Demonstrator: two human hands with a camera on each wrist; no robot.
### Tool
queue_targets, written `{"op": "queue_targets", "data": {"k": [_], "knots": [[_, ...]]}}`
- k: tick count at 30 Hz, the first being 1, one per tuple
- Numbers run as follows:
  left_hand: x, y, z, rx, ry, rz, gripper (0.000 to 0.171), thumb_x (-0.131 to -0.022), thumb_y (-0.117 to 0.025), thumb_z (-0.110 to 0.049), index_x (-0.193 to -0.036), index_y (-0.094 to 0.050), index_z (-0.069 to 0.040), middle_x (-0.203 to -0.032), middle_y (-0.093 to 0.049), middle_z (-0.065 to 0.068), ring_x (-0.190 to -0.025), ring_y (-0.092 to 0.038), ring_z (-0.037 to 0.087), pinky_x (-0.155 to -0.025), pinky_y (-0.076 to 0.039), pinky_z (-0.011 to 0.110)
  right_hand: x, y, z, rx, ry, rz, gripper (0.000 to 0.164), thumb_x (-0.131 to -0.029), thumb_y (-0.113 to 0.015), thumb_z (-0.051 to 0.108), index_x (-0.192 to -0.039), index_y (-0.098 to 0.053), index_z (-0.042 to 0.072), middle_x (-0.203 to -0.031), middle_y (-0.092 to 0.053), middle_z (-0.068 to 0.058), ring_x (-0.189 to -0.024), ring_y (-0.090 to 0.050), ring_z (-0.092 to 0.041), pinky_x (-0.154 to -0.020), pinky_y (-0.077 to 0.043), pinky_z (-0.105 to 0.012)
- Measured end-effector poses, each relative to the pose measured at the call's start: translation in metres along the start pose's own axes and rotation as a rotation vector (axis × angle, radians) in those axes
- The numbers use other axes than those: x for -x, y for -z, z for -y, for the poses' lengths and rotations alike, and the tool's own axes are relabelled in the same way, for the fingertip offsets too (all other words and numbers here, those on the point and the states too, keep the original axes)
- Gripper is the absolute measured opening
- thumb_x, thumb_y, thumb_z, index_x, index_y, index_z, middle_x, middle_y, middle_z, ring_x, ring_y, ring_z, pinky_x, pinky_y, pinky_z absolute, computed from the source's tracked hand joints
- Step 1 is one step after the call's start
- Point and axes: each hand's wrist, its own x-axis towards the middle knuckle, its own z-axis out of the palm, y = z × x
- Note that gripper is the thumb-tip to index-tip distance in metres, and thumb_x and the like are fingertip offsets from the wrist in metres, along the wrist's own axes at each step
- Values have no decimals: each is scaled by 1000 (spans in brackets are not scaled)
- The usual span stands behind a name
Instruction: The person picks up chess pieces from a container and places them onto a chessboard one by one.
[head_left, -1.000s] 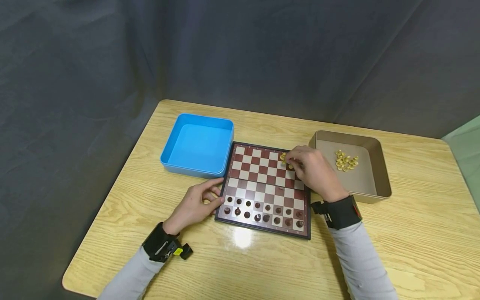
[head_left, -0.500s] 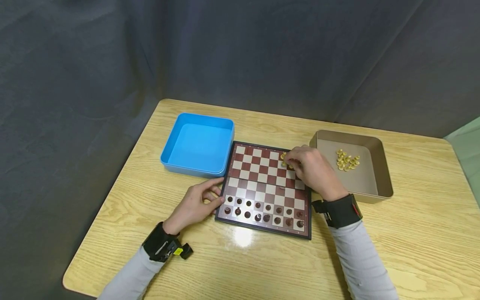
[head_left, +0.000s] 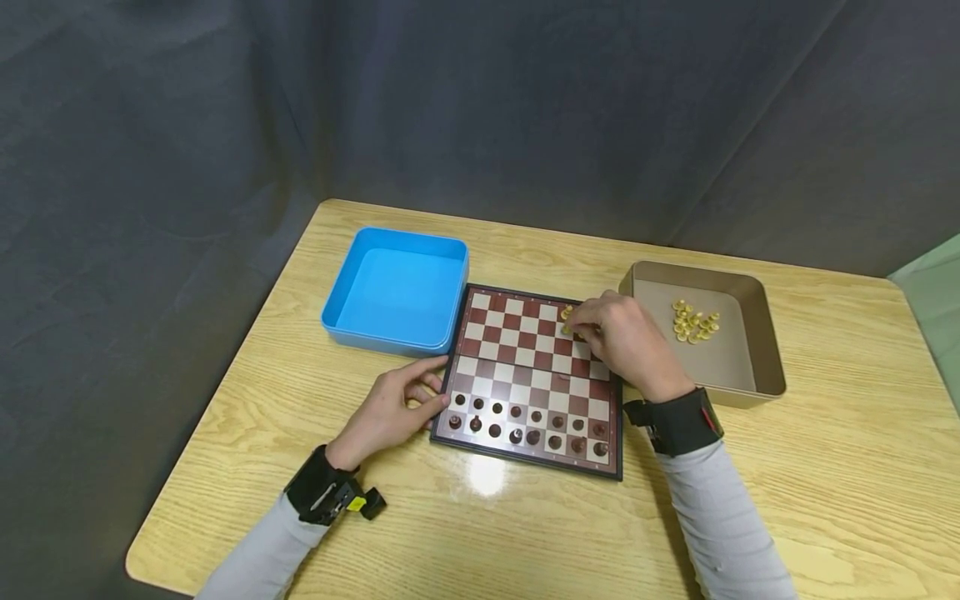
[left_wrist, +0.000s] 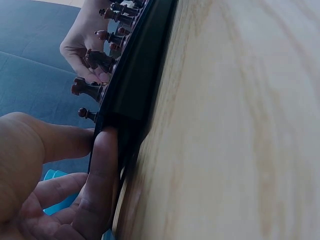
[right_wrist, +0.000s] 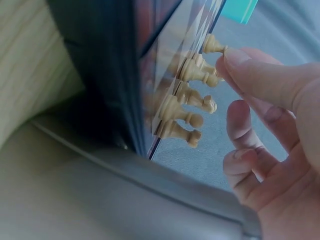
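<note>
In the head view my left hand holds the near left side of a chessboard. The left wrist view shows the thumb and a finger around the board's dark edge. Two rows of dark chess pieces stand along the near side. My right hand is over the board's far right corner. Its thumb and index finger pinch the head of a light pawn, whose base is at the board surface. Several other light pieces stand beside it, partly hidden by the hand in the head view.
A blue box stands left of the board's far half. Right of the board is a brown box with several yellowish chess pieces lying in it. The board lies on a wooden table, with a dark curtain behind.
My right hand has shifted slightly left, with its fingertips now on the light pawn. The left hand keeps its hold on the board's edge.
</note>
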Motion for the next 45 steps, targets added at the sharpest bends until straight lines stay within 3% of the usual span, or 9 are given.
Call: {"op": "queue_targets", "data": {"k": [37, 45], "knots": [[0, 0, 1, 13, -5, 6, 61, -97, -75, 1, -154, -53, 2, -111, -70, 16, -79, -74, 16, -64, -66, 30, 1, -1, -2, -2, -22, 9, 14, -91, -80, -5, -100, -85, 5, -100, -82, -10, -84, -70, -25, -68, -60, -40], [1, 0, 0, 17, 3, 8, 61, -97, -74, 0, -154, -53, 1, -111, -70, 16, -81, -74, 17, -64, -67, 31, 2, 6, -4, -30, -48, 3, 14, -93, -77, -7, -102, -84, 2, -104, -81, -14, -96, -73, -33, -82, -64, -49]]}}
